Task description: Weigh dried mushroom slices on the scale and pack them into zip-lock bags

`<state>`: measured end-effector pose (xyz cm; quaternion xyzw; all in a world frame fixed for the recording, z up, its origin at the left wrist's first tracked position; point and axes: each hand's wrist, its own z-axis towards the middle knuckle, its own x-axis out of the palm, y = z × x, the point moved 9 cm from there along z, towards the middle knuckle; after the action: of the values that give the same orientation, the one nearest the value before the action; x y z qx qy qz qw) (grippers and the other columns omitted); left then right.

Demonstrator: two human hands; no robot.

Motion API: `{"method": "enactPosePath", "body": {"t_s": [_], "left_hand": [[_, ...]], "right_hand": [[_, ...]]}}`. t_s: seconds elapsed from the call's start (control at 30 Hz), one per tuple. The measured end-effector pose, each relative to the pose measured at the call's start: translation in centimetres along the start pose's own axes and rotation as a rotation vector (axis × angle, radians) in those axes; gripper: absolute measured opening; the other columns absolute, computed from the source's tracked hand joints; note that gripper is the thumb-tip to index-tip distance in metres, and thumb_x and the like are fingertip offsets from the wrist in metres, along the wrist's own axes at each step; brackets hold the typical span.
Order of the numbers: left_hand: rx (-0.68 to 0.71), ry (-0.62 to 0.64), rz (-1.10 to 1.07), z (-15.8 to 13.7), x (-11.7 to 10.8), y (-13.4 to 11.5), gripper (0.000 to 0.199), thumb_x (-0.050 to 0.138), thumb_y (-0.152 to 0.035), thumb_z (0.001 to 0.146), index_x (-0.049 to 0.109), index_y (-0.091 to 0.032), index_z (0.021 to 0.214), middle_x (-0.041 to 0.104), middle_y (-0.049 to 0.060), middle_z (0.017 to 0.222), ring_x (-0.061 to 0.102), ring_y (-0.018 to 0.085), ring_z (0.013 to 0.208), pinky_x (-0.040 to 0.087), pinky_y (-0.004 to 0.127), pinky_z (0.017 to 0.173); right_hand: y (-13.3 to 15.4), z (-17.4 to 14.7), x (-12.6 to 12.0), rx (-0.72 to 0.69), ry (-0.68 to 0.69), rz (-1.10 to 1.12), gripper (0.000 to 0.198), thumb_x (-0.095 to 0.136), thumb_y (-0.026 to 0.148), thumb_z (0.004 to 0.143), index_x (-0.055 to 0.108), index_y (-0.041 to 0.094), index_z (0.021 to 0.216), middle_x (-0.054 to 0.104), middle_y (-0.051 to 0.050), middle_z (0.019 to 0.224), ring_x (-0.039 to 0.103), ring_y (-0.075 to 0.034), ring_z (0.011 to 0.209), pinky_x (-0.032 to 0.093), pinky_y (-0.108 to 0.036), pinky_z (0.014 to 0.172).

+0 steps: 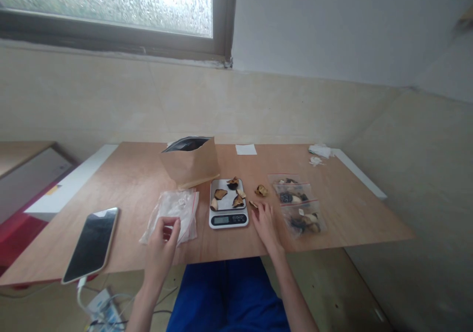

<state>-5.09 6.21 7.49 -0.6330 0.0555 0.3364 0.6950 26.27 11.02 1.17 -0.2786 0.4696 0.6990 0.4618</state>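
My left hand point(163, 236) is over the clear plastic bags point(181, 209), its fingers curled and thumb against the index finger; I see nothing in it. To the right of the kitchen scale point(228, 220), my right hand point(264, 222) rests low on the table with its fingertips on a small dried mushroom piece point(253, 204), partly covered by them. Several dried mushroom slices point(220, 194) lie spread on the scale's plate. Another curled dried piece point(261, 190) sits just beyond my right fingers. The scale's display digits are too small to read.
Behind the scale stands an open brown paper pouch point(192, 164). Filled zip bags point(303, 219) overlap on the right. A phone point(91, 243) with a plugged-in cable lies at the left front edge. White paper point(246, 149) and crumpled tissue point(320, 150) lie towards the back.
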Motion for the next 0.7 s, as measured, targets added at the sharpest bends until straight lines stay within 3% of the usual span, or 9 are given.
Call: {"method": "enactPosePath", "body": {"t_s": [0.13, 0.27, 0.33, 0.43, 0.57, 0.7], "left_hand": [[-0.003, 0.0, 0.009, 0.0, -0.1, 0.1, 0.035, 0.048, -0.055, 0.074, 0.054, -0.021, 0.076, 0.062, 0.002, 0.07, 0.056, 0.015, 0.055, 0.045, 0.027, 0.052], [-0.002, 0.003, 0.01, -0.1, 0.1, 0.2, 0.034, 0.048, -0.054, 0.075, 0.054, -0.021, 0.077, 0.063, 0.003, 0.072, 0.056, 0.015, 0.057, 0.046, 0.027, 0.053], [-0.002, 0.004, 0.009, -0.1, 0.2, 0.2, 0.034, 0.048, -0.054, 0.076, 0.054, -0.02, 0.076, 0.063, 0.003, 0.071, 0.056, 0.015, 0.057, 0.046, 0.027, 0.053], [0.002, 0.003, 0.007, -0.2, 0.3, 0.1, 0.034, 0.047, -0.054, 0.076, 0.054, -0.02, 0.077, 0.062, 0.002, 0.071, 0.056, 0.015, 0.057, 0.046, 0.027, 0.053], [-0.005, 0.003, 0.008, -0.3, 0.2, 0.2, 0.035, 0.047, -0.054, 0.076, 0.054, -0.02, 0.077, 0.062, 0.002, 0.07, 0.056, 0.015, 0.056, 0.045, 0.027, 0.053], [-0.013, -0.015, -0.003, -0.1, -0.4, 0.5, 0.036, 0.047, -0.055, 0.076, 0.054, -0.02, 0.077, 0.061, 0.002, 0.069, 0.056, 0.015, 0.057, 0.046, 0.027, 0.053]], "right_hand": [[-0.4, 0.0, -0.6, 0.031, 0.016, 0.204, 0.026, 0.037, 0.017, 0.086, 0.059, 0.017, 0.099, 0.063, -0.011, 0.097, 0.057, -0.023, 0.091, 0.046, -0.038, 0.08], [-0.1, 1.0, -2.9, 0.155, -0.047, 0.368, 0.024, 0.042, 0.028, 0.087, 0.056, 0.017, 0.102, 0.067, -0.01, 0.093, 0.063, -0.021, 0.081, 0.049, -0.032, 0.071], [1.1, 1.7, -3.9, 0.184, -0.079, 0.435, 0.021, 0.046, 0.031, 0.086, 0.056, 0.017, 0.099, 0.067, -0.008, 0.09, 0.064, -0.02, 0.077, 0.049, -0.029, 0.067], [4.6, 3.1, -4.4, 0.08, -0.065, 0.514, 0.014, 0.048, 0.027, 0.086, 0.057, 0.019, 0.093, 0.066, -0.006, 0.091, 0.063, -0.018, 0.08, 0.048, -0.027, 0.07], [9.4, 4.5, -3.5, -0.142, -0.012, 0.358, 0.013, 0.048, 0.015, 0.086, 0.06, 0.019, 0.087, 0.065, -0.005, 0.091, 0.058, -0.019, 0.088, 0.045, -0.03, 0.078], [11.1, 5.2, -1.2, -0.166, 0.061, 0.054, 0.013, 0.052, 0.011, 0.083, 0.062, 0.018, 0.084, 0.063, -0.006, 0.089, 0.054, -0.023, 0.085, 0.042, -0.035, 0.076]]}}
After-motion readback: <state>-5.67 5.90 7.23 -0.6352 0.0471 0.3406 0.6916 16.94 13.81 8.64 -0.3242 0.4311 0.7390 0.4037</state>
